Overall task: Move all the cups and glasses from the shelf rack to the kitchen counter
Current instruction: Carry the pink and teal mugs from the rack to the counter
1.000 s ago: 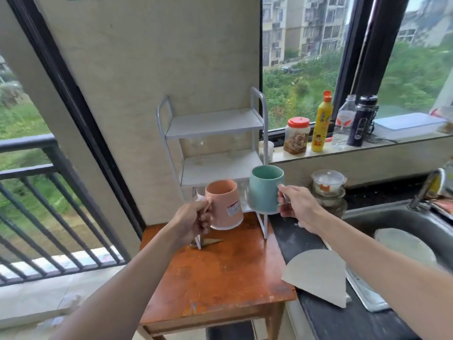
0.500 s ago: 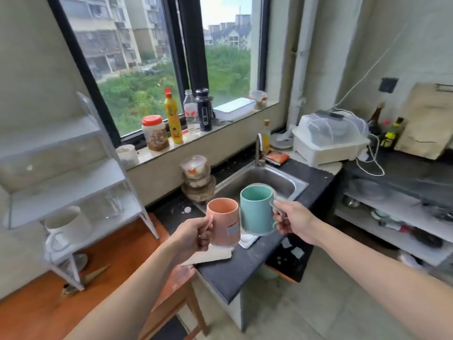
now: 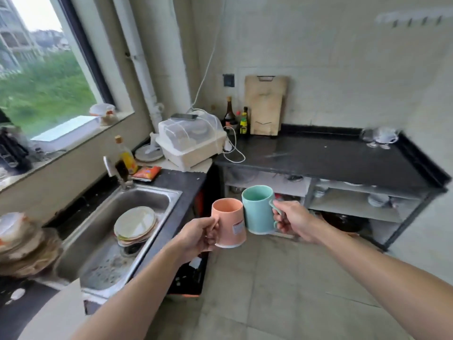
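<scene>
My left hand (image 3: 199, 235) grips the handle of a pink mug (image 3: 229, 222), held upright in the air over the floor. Right beside it, my right hand (image 3: 293, 220) holds a teal mug (image 3: 258, 209) by its handle, also upright; the two mugs touch side by side. Ahead stretches the black kitchen counter (image 3: 331, 158), with some glasses and a white cup (image 3: 380, 137) standing at its far right corner. The shelf rack is out of view.
A steel sink (image 3: 103, 241) with stacked plates (image 3: 136, 225) lies to the left. A white dish box (image 3: 191, 141), bottles (image 3: 236, 116) and a cutting board (image 3: 266, 104) stand at the counter's back left. Open shelves sit under the counter. Tiled floor lies ahead.
The view has swung right, from the rack and wooden table past the sink to the black counter. Both mugs stay in my hands, carried along.
</scene>
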